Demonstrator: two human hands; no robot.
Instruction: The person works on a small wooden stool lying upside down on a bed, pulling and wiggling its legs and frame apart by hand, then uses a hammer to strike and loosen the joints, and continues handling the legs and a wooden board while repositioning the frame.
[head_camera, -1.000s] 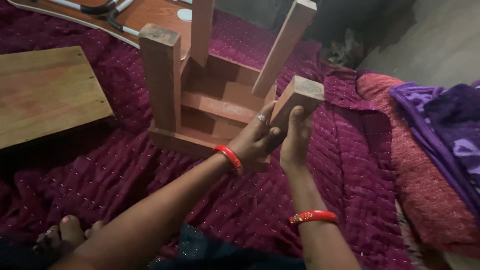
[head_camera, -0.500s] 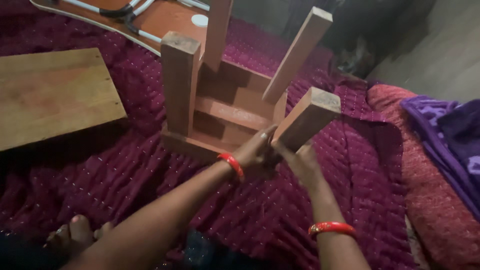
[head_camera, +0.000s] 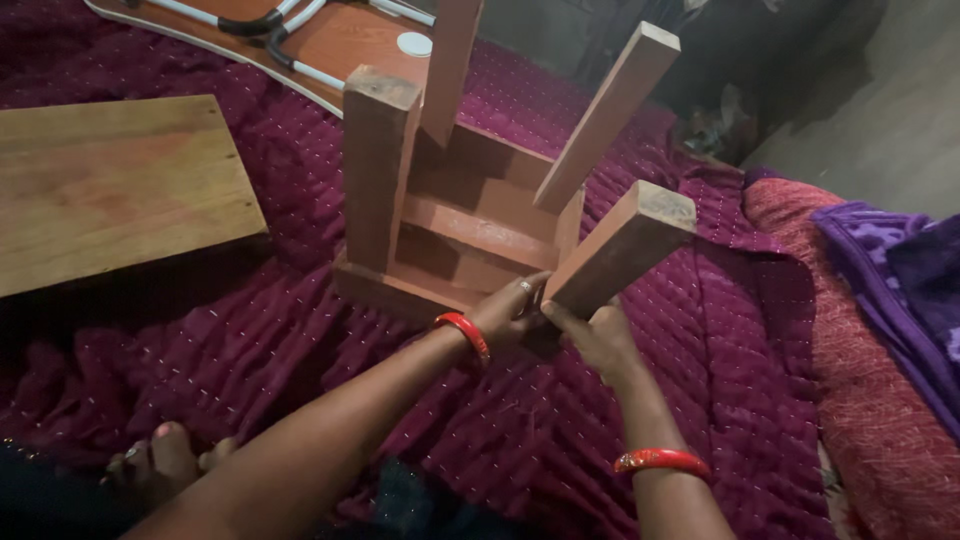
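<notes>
In the head view, a small wooden stool lies upside down in the upper middle of the frame, its four legs pointing up and toward the camera, its seat down on a maroon quilt stitched with pale dashes. The left hand reaches in from the lower left and rests at the base of the nearest leg, which slants toward the right of centre; its fingers are curled together against the wood where the leg meets the frame, and a ring shows on one finger. The right hand comes up from the lower right, just beside the left hand, with its fingers pressed together against the underside of the same leg near its base. I cannot tell how firmly either hand grips. Each wrist carries a red bangle: one on the left and one on the right.

At the left edge lies a flat wooden board, apart from the stool. At the top left, a folding table with white metal legs lies on the quilt. On the right are a red blanket and a purple blanket. Toes show at the lower left.
</notes>
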